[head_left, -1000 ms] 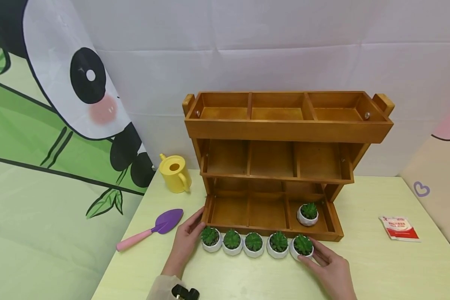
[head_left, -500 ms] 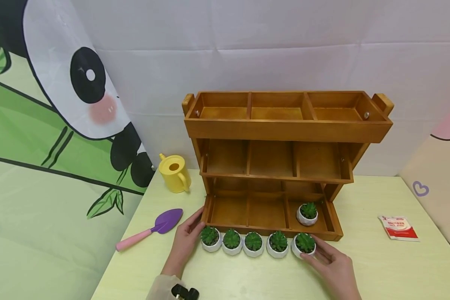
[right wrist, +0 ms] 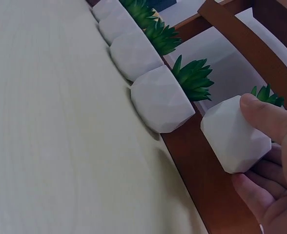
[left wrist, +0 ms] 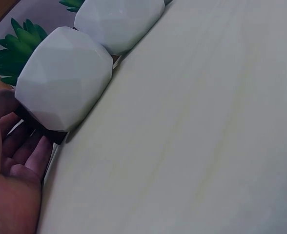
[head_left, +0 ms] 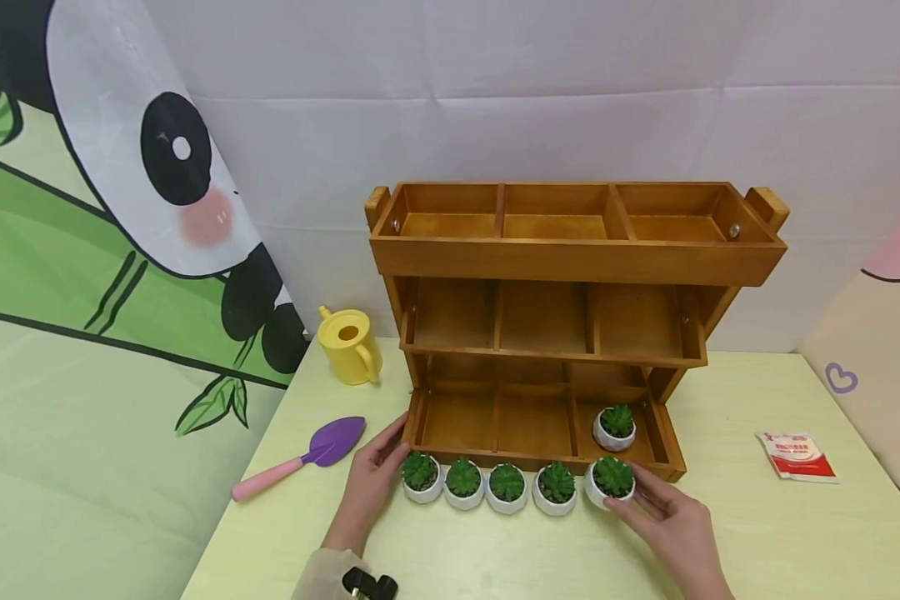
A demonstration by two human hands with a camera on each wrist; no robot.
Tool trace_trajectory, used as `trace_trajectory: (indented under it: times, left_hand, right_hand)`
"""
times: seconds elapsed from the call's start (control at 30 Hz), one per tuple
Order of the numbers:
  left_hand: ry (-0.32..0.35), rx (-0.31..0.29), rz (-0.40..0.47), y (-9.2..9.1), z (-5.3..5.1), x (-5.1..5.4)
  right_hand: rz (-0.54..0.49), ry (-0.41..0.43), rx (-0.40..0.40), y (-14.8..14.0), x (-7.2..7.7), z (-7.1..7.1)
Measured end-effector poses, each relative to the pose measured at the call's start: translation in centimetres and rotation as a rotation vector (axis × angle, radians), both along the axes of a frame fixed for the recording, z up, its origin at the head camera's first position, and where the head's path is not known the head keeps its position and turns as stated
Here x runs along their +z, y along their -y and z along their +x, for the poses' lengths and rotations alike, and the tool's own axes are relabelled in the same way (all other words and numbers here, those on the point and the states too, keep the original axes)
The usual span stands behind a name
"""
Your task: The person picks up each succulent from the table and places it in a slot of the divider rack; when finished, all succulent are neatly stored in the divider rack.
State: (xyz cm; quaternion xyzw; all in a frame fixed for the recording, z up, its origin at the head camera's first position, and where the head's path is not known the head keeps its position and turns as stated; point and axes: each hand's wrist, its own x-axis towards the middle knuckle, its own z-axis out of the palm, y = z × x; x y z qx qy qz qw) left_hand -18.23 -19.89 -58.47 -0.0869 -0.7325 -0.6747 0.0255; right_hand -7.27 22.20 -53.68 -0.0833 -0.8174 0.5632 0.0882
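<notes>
The right hand [head_left: 673, 518] pinched a potted succulent [head_left: 612, 479] at the lower front edge of the wooden rack [head_left: 577, 261], near its right corner; the left hand [head_left: 370, 485] gripped the left corner

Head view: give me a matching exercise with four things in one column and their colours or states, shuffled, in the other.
1. watering can
2. trowel
3. packet
4. right hand

A. purple and pink
B. pinching a potted plant
C. red and white, lying to the right of the wooden shelf
D. yellow all over

Right pairs: 1-D, 2-A, 3-C, 4-B.
</notes>
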Motion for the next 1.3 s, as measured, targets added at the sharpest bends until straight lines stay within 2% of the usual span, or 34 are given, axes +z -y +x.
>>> trace_trajectory:
  times: [0.13,0.43,0.7,1.13,1.3]
  left_hand:
    - [0.000,-0.002,-0.004,0.0,0.0,0.0]
    - [0.005,0.000,-0.017,0.1,0.0,0.0]
    - [-0.004,0.002,-0.016,0.1,-0.1,0.0]
    - [-0.021,-0.004,-0.004,0.1,-0.1,-0.5]
    - [-0.020,-0.008,-0.002,0.0,-0.1,-0.4]
  right_hand:
    - [-0.007,0.011,0.006,-0.1,0.5,-0.4]
    - [0.010,-0.028,0.008,-0.4,1.4,-1.5]
    - [-0.009,0.007,0.027,-0.5,2.2,-2.9]
    - [-0.079,-0.005,0.079,0.0,2.1,-5.2]
    - [-0.071,-0.019,0.100,0.3,2.1,-6.2]
